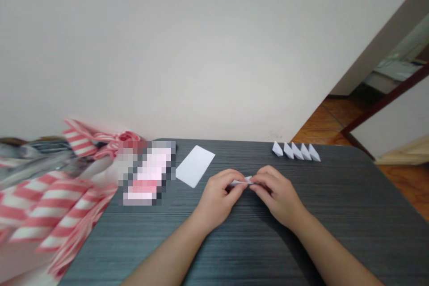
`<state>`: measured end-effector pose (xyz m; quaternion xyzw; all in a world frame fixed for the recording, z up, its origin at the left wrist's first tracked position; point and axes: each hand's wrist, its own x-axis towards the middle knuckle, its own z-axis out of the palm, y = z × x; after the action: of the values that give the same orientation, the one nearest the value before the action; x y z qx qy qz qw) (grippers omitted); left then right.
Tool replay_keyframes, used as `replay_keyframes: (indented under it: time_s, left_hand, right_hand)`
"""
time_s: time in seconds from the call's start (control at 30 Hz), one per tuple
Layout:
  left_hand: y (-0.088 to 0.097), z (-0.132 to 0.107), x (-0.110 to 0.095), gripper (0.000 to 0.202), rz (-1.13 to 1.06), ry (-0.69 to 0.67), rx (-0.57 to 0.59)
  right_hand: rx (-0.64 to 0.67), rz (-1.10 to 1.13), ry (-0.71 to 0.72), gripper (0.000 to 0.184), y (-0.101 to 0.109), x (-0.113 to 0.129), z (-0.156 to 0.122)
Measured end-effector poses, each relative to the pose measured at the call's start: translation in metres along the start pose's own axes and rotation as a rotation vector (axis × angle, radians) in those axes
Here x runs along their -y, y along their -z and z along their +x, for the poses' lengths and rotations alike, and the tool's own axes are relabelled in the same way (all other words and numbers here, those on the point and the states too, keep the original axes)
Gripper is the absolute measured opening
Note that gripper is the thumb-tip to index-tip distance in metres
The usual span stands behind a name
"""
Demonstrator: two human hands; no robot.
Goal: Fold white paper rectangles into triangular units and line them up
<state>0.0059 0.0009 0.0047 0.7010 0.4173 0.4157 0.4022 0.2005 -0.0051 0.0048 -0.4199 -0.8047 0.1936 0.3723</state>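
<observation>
The left hand and right hand firmly pinch a small folded white paper strip between their fingertips, over the middle of the dark grey tabletop. A flat white paper sheet lies just beyond the left hand, and a row of five folded paper pieces sits along the far edge. A pixelated object lies near the far left corner, beside red-and-white striped material.

I'm watching through the single head-worn camera, angled forward and down across the dark table, close above the left hand and right hand, with the wall filling the upper view.
</observation>
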Motion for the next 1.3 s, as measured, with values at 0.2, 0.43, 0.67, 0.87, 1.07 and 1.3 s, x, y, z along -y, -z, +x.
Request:
replay_keyframes:
  time_s: [0.2, 0.43, 0.67, 0.87, 1.07, 1.3]
  left_hand:
    - [-0.0003, 0.0004, 0.0011, 0.012, 0.009, 0.015, -0.016]
    - [-0.0013, 0.0005, 0.0025, 0.011, 0.001, -0.031, -0.001]
    - [-0.0011, -0.0005, 0.0040, 0.009, 0.016, -0.059, -0.002]
    - [-0.0004, -0.0010, 0.0039, 0.012, 0.011, -0.057, 0.020]
    - [0.0005, -0.0011, 0.0022, 0.014, 0.017, -0.065, 0.030]
    - [-0.0008, -0.0004, 0.0020, 0.012, 0.010, -0.069, 0.025]
  right_hand:
    - [-0.050, -0.003, -0.012, 0.008, 0.0010, -0.0021, -0.0019]
    - [0.001, 0.010, -0.009, 0.010, -0.0003, 0.0006, -0.0018]
    - [-0.006, 0.035, -0.020, 0.012, -0.0008, 0.0009, -0.0009]
    - [0.027, 0.038, -0.021, 0.013, -0.0004, 0.0026, 0.0006]
    - [0.022, 0.029, -0.008, 0.009, 0.0003, 0.0041, 0.0001]
    - [0.016, 0.030, 0.010, 0.012, 0.0006, 0.0068, 0.0015]
